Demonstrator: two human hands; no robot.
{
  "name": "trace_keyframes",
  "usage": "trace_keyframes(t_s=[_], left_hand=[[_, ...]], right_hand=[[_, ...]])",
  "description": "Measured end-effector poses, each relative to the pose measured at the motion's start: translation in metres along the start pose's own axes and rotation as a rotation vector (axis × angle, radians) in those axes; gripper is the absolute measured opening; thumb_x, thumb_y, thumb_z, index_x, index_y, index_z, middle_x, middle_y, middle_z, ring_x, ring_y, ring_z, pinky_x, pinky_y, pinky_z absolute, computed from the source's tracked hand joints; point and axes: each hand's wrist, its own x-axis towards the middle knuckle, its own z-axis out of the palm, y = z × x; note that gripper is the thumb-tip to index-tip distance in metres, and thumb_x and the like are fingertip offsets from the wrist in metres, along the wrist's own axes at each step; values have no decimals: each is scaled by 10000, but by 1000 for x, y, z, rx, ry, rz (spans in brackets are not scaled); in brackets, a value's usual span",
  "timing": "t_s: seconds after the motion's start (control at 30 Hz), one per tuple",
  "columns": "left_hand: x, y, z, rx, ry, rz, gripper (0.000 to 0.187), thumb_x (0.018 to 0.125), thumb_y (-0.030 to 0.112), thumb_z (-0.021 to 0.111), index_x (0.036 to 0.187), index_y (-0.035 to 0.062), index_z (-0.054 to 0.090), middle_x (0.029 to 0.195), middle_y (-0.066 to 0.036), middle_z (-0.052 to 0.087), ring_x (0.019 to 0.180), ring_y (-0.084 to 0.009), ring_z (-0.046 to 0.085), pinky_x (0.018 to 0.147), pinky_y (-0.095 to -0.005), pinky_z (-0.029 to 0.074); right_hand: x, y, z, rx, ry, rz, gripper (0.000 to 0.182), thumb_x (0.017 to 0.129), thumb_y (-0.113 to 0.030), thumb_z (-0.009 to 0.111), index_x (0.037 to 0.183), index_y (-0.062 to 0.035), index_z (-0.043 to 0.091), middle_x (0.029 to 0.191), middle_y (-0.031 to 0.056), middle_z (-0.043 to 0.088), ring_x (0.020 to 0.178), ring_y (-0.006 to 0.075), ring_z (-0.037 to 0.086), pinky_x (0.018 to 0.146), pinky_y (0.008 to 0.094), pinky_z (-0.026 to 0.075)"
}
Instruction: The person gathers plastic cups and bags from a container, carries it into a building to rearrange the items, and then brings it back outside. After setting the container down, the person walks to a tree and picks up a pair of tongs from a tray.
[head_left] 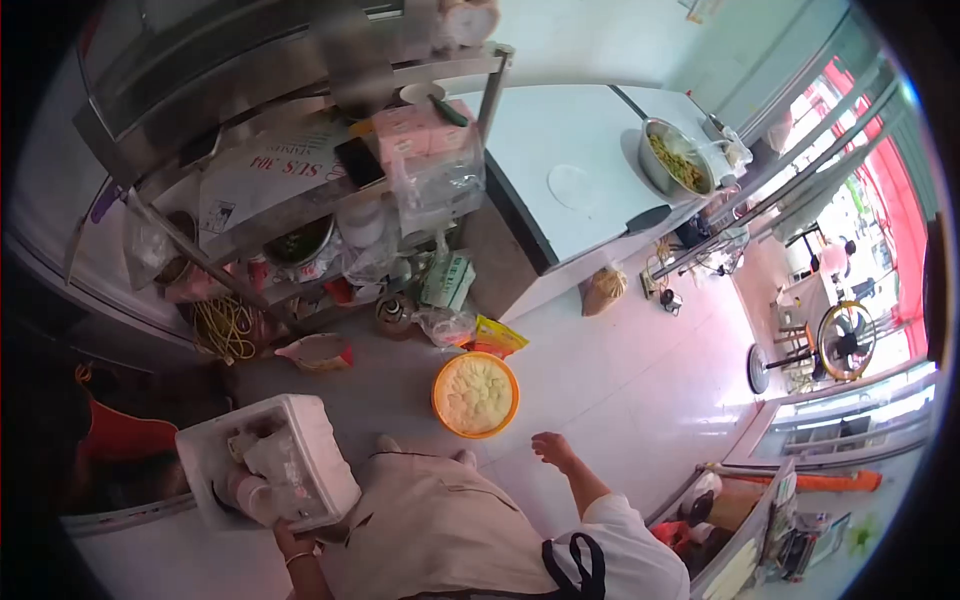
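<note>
My left hand [290, 541], with a bracelet at the wrist, grips the lower edge of a white foam box [338, 455]. The box is tilted beside my body, and its open side shows a cup [254, 497] and clear plastic bags [280, 462]. My right hand [552, 450] hangs in the air with loosely bent fingers and holds nothing. Nearest to it, on the floor, stands an orange basin [437, 398] with a pale, lumpy, dough-like mass [476, 393] inside.
A metal shelf [230, 250] with boxes and bags stands at upper left. Farther back, a white counter [560, 130] bears a metal bowl of chopped food [650, 170]. A yellow packet [495, 338] lies by the basin. A fan [846, 340] stands at right.
</note>
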Motion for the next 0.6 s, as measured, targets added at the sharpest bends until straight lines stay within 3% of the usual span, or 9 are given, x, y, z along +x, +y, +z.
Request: trace_keyframes(t_s=[0.1,0.27,0.3,0.33,0.37,0.4,0.43,0.47,0.6], left_hand=[[11,-11,-11,-239,115,-161,332,814,121,537,1129,35,595,1091,-128,626,1004,-305,617,897,-481,528],[-48,-29,24,-266,-83,-23,358,818,120,542,1163,31,581,1106,-102,631,1022,-301,618,904,-480,527],[-45,-35,18,-276,-104,-22,366,815,131,540,1166,35,579,1100,-112,630,1037,-304,616,895,-480,532],[-46,-41,16,-309,-125,46,369,801,118,548,1160,36,571,1108,-122,624,1032,-316,615,877,-491,540],[-14,-61,-32,-342,-202,49,389,774,95,563,1159,39,553,1113,-137,607,1028,-328,612,860,-524,544],[-52,-48,9,-317,70,82,418,745,83,590,1158,44,537,1110,-140,592,1018,-324,611,848,-522,550],[-81,-37,28,-282,176,-5,418,735,80,592,1147,43,533,1109,-144,581,1020,-325,604,853,-550,541],[-83,-40,22,-278,222,6,407,736,77,589,1138,37,535,1081,-147,588,992,-337,611,839,-567,540],[-67,-57,-37,-224,324,145,363,741,67,578,1099,14,542,968,-158,614,880,-386,637,782,-637,536]], right_hand=[[-6,22,-22,-78,68,-20,299,881,-221,605,1117,-49,669,884,51,663,767,152,619,631,310,540],[26,96,-47,-122,-66,-24,223,873,-209,623,1034,-70,691,857,27,661,749,135,612,570,304,514],[-24,31,-40,-164,-36,42,188,883,-208,628,1023,-93,680,839,17,656,682,140,598,544,315,494],[29,78,-43,-311,-101,-143,120,877,-189,622,944,-98,661,777,12,632,653,136,600,523,306,497],[84,129,-47,-464,-139,-346,73,870,-171,617,866,-103,642,715,8,608,623,133,601,502,296,500],[136,178,-51,-595,-147,-549,89,863,-152,611,788,-107,624,653,3,583,593,130,603,482,286,503],[139,163,-52,-774,-170,-560,74,843,-176,643,840,-104,654,671,9,592,590,118,601,457,275,502],[55,60,-31,-164,-104,13,116,820,-197,662,868,-94,686,739,49,652,670,179,645,570,349,555],[64,32,-6,-51,-291,-17,219,895,-204,589,1056,-76,664,870,58,685,716,178,646,567,320,526]])
